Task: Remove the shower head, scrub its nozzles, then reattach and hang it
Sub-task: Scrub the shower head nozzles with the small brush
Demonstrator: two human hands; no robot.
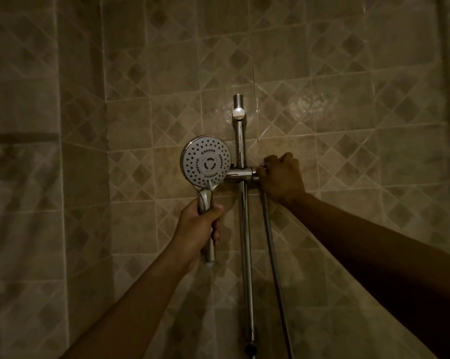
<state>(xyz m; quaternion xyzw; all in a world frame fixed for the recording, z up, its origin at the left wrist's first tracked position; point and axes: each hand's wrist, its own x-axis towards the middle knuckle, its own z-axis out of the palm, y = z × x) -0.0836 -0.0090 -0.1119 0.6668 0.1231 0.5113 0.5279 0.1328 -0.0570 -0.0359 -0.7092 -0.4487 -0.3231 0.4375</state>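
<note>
A chrome shower head [207, 160] with a round white nozzle face points toward me, left of the vertical chrome rail [245, 229]. My left hand [198, 229] grips its chrome handle, whose bottom end sticks out below my fingers with no hose on it. My right hand [280, 177] curls round the right end of the chrome holder bracket [240, 173] on the rail. The metal hose [273, 244] hangs down from under my right hand; its top end is hidden by the hand.
Beige patterned wall tiles [348, 99] fill the view, with a wall corner at the left. The rail's upper mount has a round white cap [238, 113]. A dark knob [250, 348] sits low on the rail.
</note>
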